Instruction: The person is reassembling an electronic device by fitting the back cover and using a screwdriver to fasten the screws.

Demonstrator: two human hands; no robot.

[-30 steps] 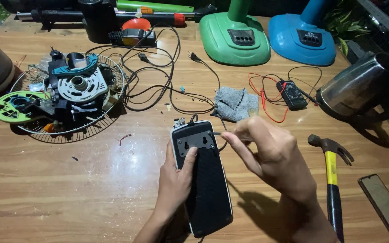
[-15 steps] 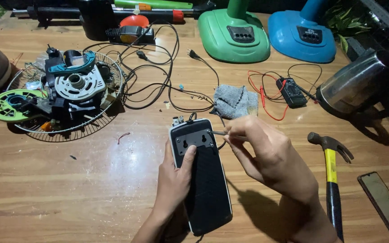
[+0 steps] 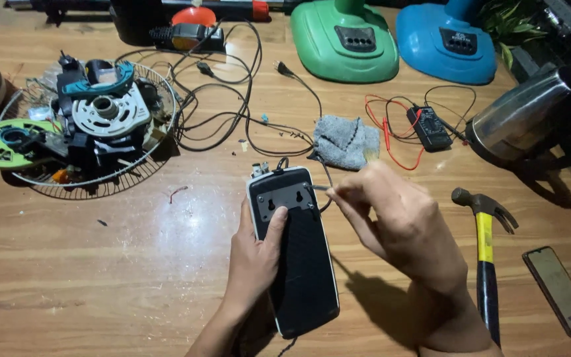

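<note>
Crowding black device [image 3: 297,264]: hammer [image 3: 485,264], grey cloth [image 3: 347,141], cables [image 3: 232,112]

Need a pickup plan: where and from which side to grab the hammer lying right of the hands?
Probably the hammer by its black lower grip, coming from above. It lies flat on the table, handle running toward the person, head at the far end. The phone lies to its right, the right hand to its left.

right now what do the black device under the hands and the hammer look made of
Black device: probably plastic, smooth and semi-glossy, with a white edge trim and a grey panel. Hammer: dull dark metal head; the yellow and black handle looks rubber or plastic coated.
</note>
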